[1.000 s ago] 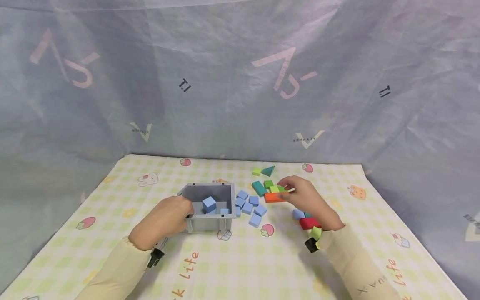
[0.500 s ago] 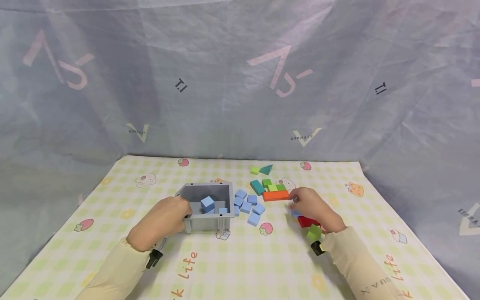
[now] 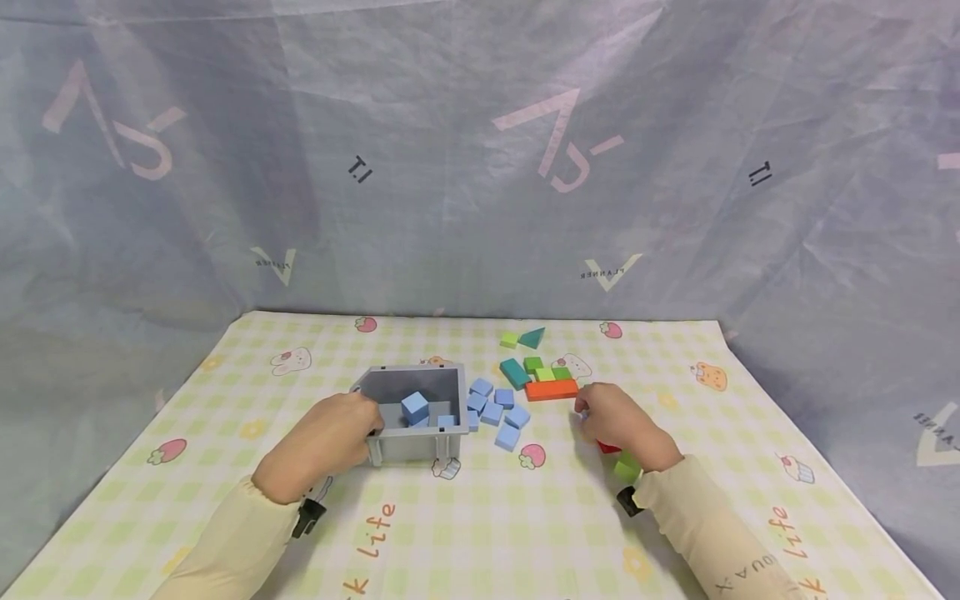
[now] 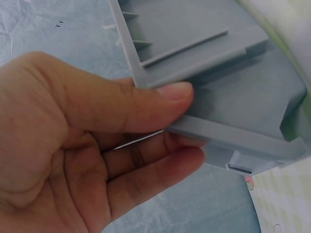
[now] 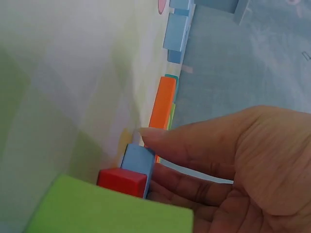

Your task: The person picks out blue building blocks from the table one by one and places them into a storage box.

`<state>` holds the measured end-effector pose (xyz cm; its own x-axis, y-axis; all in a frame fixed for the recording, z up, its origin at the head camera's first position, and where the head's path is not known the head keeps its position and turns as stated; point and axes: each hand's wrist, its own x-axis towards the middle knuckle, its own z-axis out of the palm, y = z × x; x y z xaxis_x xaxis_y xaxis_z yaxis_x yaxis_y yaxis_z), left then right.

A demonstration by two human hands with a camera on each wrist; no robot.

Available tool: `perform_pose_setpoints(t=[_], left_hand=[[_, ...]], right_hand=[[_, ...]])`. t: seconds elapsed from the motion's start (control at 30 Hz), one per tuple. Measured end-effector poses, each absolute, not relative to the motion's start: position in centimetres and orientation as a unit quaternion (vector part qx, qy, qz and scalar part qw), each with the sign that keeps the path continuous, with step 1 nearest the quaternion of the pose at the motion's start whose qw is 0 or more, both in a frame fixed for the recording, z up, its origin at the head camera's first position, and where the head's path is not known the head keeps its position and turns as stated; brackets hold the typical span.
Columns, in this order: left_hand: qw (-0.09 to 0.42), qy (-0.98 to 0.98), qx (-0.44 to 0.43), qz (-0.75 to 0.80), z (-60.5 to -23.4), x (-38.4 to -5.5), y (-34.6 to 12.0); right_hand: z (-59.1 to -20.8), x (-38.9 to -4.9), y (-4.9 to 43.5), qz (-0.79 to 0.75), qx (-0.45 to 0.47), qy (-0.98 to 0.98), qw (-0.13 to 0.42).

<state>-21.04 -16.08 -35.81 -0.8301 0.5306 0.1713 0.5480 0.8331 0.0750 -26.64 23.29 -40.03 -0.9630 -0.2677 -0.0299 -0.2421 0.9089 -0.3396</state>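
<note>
In the head view, the left hand grips the side of a grey bin holding blue cubes; the right hand, just beyond an orange block, covers whatever lies under its fingers. Seen from the left wrist, thumb and fingertips pinch the bin's wall, its far part cut off. From the right wrist, thumb and bent fingers touch a blue block, whether pinched I can't tell; a red block and cropped green block stand in front.
</note>
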Motion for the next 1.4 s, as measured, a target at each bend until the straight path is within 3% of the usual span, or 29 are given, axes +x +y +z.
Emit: perform_pose_setpoints(t=[0.4,1.4], left_hand=[[0.071,-0.955,-0.283,-0.062,-35.66,-20.92,-16.07],[0.072,-0.955,-0.283,-0.062,-35.70,-20.93,-16.07]], right_hand=[[-39.88,-26.60,23.61,-0.171,-0.112,0.977,0.060],[-40.57,-26.93,24.14,-0.150,-0.119,0.980,0.051]])
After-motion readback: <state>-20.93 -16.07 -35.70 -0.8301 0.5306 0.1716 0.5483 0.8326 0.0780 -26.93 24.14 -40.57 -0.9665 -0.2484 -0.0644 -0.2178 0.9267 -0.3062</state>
